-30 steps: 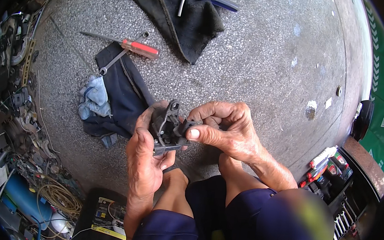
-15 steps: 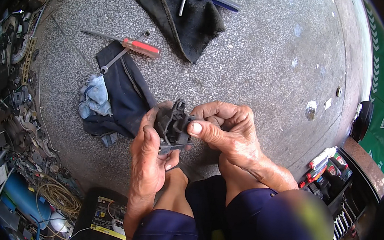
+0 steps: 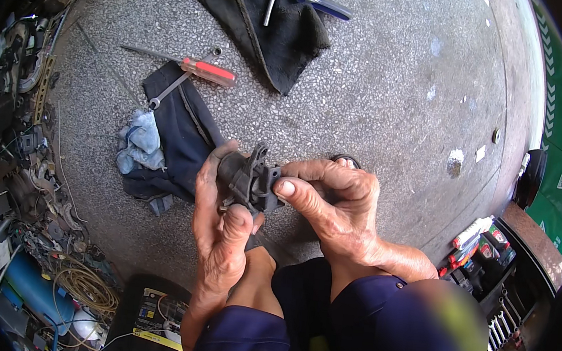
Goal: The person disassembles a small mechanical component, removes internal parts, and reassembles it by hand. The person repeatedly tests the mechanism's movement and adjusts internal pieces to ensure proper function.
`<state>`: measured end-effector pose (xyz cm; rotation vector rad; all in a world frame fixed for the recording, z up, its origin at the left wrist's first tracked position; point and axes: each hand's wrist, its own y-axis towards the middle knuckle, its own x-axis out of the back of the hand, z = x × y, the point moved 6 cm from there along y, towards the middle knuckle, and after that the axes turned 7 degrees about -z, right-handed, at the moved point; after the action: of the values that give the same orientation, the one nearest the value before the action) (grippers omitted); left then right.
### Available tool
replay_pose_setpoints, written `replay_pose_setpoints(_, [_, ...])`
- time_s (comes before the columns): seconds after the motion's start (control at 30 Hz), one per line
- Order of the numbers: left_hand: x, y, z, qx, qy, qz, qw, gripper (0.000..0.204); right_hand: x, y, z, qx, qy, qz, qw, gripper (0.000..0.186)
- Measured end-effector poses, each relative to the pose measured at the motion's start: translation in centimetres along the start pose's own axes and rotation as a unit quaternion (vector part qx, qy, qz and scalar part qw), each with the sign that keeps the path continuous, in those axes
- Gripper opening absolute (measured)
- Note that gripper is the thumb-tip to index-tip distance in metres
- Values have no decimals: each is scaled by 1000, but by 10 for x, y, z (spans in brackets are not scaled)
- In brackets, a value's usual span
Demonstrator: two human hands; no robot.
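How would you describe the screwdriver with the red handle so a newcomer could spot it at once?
Start from the speckled grey floor above the hands. Left of the black cloth and just above the dark blue cloth lies the screwdriver, nearly level, its thin shaft pointing left. Its bright red handle sets it apart from the blue-handled tool and the bare metal wrench.

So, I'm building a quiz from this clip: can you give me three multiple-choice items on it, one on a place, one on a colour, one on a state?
1. Where does the screwdriver with the red handle lie?
A on the speckled grey stone floor
B in a drawer
C on the person's lap

2. What colour is the crumpled rag?
A yellow
B light blue
C white

3. How is the small black metal part held?
A by both hands
B by one hand
C lying loose

A: it lies on the floor. B: pale blue folds. A: left hand and right hand both grip it.
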<state>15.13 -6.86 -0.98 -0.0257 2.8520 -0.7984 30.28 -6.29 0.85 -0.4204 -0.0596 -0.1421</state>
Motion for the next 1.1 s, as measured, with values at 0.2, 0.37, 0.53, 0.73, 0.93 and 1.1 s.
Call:
replay_pose_setpoints(0.2, [-1,-3,-6,-85,3,-20,996,94,1,-5,14,72,-92,11,993,30])
replay_pose_setpoints(0.37, [-5,-7,-7,-128,0,-25,991,98,2,-8,6,49,-64,46,996,36])
replay_pose_setpoints(0.53, [-4,-8,-7,-134,-29,1,991,99,2,-12,24,161,-111,50,980,38])
replay_pose_setpoints(0.73, [-8,-6,-12,-108,-94,10,990,93,-3,-18,28,301,-115,4,947,47])
replay_pose_setpoints(0.93, [-4,-7,-11,-95,-140,29,985,86,-4,-21,34,373,-135,45,917,58])
replay_pose_setpoints(1.1, [-3,-8,-16,-148,-134,56,978,80,0,-25,32,398,-141,23,906,59])
